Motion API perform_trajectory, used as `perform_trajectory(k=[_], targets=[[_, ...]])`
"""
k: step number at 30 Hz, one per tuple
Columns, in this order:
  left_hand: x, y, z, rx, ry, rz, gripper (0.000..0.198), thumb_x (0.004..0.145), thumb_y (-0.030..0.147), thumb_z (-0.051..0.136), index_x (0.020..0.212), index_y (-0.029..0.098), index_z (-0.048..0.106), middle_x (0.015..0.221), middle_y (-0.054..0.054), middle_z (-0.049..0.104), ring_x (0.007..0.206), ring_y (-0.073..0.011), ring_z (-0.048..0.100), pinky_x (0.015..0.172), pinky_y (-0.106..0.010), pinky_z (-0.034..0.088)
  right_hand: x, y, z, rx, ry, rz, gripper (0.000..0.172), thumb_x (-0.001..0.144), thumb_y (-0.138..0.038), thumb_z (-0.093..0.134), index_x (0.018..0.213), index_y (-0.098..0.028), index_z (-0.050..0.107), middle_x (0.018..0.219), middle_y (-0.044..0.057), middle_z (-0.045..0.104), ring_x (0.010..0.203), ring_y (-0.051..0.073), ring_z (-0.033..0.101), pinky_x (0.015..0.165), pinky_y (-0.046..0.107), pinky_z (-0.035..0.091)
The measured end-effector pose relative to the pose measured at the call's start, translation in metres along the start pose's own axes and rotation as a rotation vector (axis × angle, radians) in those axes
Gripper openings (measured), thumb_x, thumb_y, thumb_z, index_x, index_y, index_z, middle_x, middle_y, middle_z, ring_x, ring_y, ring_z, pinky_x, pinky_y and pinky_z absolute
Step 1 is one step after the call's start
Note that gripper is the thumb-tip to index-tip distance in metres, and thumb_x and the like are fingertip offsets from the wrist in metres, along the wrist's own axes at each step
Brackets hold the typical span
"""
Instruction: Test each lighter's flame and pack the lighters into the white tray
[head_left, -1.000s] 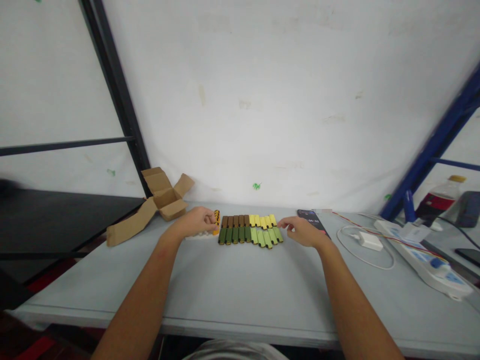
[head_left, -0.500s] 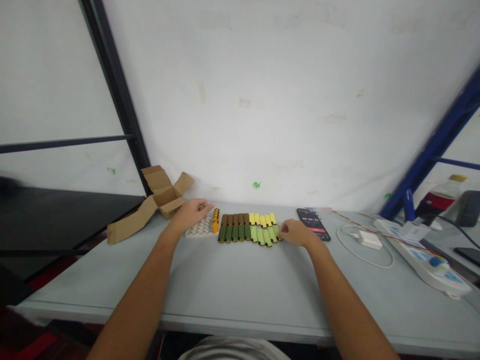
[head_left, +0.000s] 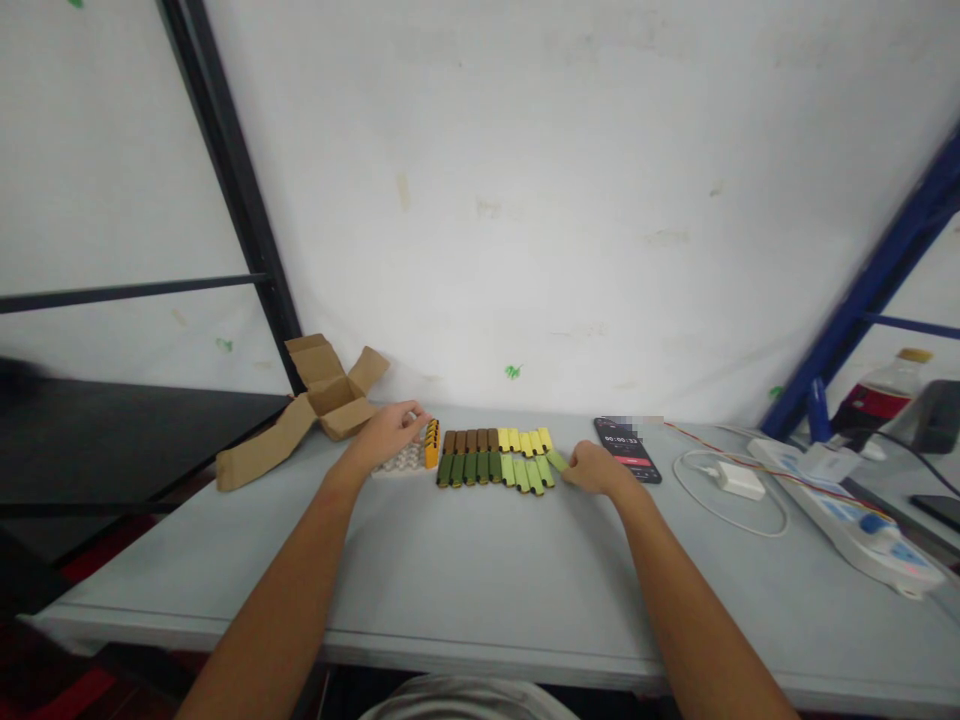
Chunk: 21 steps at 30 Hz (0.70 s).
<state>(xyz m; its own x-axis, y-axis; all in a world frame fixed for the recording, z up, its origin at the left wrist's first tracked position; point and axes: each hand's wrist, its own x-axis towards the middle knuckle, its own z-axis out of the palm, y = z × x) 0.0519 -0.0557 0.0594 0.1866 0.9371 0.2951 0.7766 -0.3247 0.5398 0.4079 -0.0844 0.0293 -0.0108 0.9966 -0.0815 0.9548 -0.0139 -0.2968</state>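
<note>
My right hand (head_left: 592, 468) pinches a light green strip-shaped piece (head_left: 557, 460), tilted away from its neighbours at the right end of the rows. Left of it lie light green pieces (head_left: 527, 473) with dark ends, below a row of yellow pieces (head_left: 525, 441). Further left, brown pieces (head_left: 471, 441) sit above dark green ones (head_left: 470, 468). Over a white bumpy tray (head_left: 405, 460), my left hand (head_left: 391, 435) has thumb and fingers a little apart, close to orange pieces (head_left: 432, 445) standing in a column at the tray's right side.
An unfolded cardboard box (head_left: 330, 390) stands behind my left hand. Right of my right hand lies a phone (head_left: 630, 455) showing a timer. Beyond are a white charger (head_left: 739, 480) with its cable, a power strip (head_left: 847, 530) and a bottle (head_left: 881, 395). A wall rises behind the table (head_left: 480, 570).
The light green piece at the right end has swung out from the row, tilted in my right hand's fingers. My left hand has shifted slightly right, its fingers closer to the orange pieces.
</note>
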Motion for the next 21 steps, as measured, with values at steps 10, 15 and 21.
perform_trajectory(k=[10, 15, 21], targets=[[0.001, -0.002, 0.001, 0.005, 0.015, 0.027, 0.039, 0.087, 0.056, 0.047, 0.082, 0.020, 0.064, 0.062, -0.001, 0.066, 0.057, -0.0183, 0.058, 0.055, -0.026, 0.037, 0.014, 0.011, -0.015, 0.564, 0.496, -0.172, 0.023, 0.080, -0.029, 0.053, 0.089, -0.015, 0.068, 0.088, 0.010, 0.071, 0.079, 0.021, 0.063, 0.073, 0.031, 0.048], [0.002, -0.001, 0.001, 0.016, -0.004, 0.012, 0.040, 0.088, 0.055, 0.045, 0.083, 0.019, 0.063, 0.064, -0.002, 0.067, 0.059, -0.0186, 0.059, 0.055, -0.026, 0.037, 0.007, -0.008, -0.013, 1.151, 0.495, -0.327, 0.034, 0.088, -0.050, 0.050, 0.106, -0.022, 0.049, 0.094, 0.005, 0.064, 0.074, 0.015, 0.061, 0.065, 0.028, 0.051], [0.002, -0.003, 0.003, 0.022, -0.012, 0.010, 0.040, 0.087, 0.054, 0.044, 0.082, 0.020, 0.064, 0.061, -0.001, 0.065, 0.059, -0.0180, 0.058, 0.056, -0.026, 0.037, 0.002, -0.019, -0.011, 1.016, 0.553, -0.508, 0.034, 0.092, -0.051, 0.047, 0.109, -0.022, 0.053, 0.067, -0.003, 0.049, 0.057, 0.013, 0.046, 0.051, 0.024, 0.039]])
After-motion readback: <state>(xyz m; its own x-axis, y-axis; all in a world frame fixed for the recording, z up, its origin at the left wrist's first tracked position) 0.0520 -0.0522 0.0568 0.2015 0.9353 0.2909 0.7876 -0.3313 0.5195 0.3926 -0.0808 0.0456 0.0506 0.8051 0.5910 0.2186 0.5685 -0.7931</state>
